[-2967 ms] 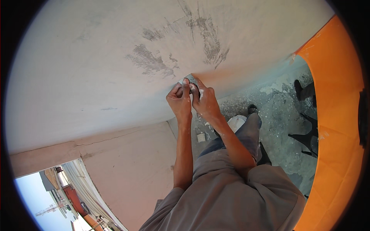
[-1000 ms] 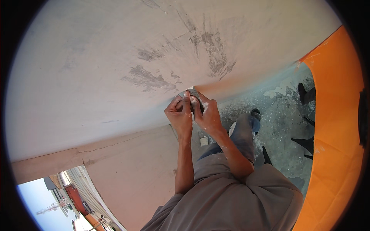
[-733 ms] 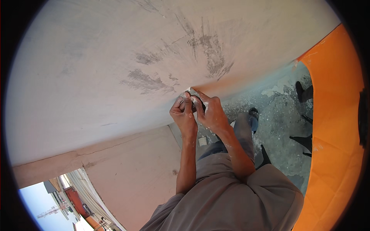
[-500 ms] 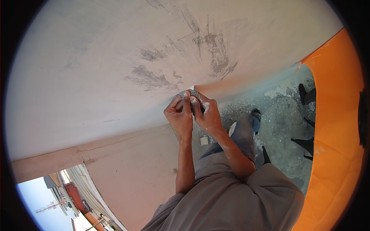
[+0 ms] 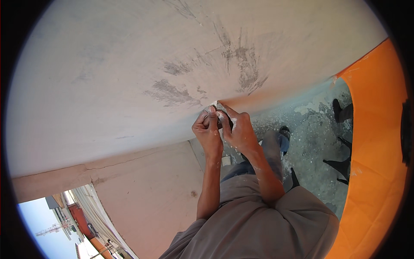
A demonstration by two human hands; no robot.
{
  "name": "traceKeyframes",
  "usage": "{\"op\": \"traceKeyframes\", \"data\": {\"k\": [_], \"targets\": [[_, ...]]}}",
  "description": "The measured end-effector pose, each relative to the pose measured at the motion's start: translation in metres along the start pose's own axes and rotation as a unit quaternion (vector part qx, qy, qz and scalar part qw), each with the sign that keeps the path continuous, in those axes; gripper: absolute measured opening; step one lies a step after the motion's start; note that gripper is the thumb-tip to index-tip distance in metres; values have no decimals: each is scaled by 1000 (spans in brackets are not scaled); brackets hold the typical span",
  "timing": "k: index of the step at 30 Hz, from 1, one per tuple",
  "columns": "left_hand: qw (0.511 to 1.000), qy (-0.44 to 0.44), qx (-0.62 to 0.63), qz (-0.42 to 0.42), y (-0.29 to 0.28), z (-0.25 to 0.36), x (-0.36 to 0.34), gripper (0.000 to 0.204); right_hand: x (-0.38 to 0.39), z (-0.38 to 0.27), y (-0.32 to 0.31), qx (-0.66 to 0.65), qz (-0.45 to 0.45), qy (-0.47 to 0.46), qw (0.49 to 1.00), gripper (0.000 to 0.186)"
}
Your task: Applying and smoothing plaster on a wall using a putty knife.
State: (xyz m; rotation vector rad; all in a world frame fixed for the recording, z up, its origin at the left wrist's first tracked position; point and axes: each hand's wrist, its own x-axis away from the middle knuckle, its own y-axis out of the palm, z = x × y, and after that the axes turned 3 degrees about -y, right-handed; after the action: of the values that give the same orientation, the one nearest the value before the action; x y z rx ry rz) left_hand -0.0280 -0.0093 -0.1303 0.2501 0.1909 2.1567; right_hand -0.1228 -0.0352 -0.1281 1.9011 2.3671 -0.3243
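Before me, the left hand (image 5: 209, 136) and right hand (image 5: 243, 132) together pinch a small grey piece (image 5: 220, 107) between them, scuffed wall (image 5: 112, 93) just beyond; a loosened pinch could drop it

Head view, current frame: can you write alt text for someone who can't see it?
A person's left hand and right hand pinch a small grey piece close to a pale wall with dark smudges. An orange sheet borders the right side, beside a speckled floor.
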Motion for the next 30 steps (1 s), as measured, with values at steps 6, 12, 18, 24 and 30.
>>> {"op": "traceKeyframes", "data": {"k": [6, 12, 18, 24, 30], "targets": [[998, 20, -58, 1, -7, 9, -6, 22, 1, 2, 10, -40, 4, 16, 999, 28], [979, 48, -195, 35, 1, 46, 0, 19, 12, 7, 39, -188, 24, 81, 979, 31], [967, 63, -244, 26, 1, 50, -2, 20, 7, 0, 38, -204, 51, 75, 975, 31], [997, 25, -69, 19, 4, 28, 2, 24, -2, -21, 5, -43, 18, 14, 999, 31], [995, -20, 99, 4, 6, 16, 3, 24, -5, -22, -2, 7, -1, -14, 1000, 29]]}}
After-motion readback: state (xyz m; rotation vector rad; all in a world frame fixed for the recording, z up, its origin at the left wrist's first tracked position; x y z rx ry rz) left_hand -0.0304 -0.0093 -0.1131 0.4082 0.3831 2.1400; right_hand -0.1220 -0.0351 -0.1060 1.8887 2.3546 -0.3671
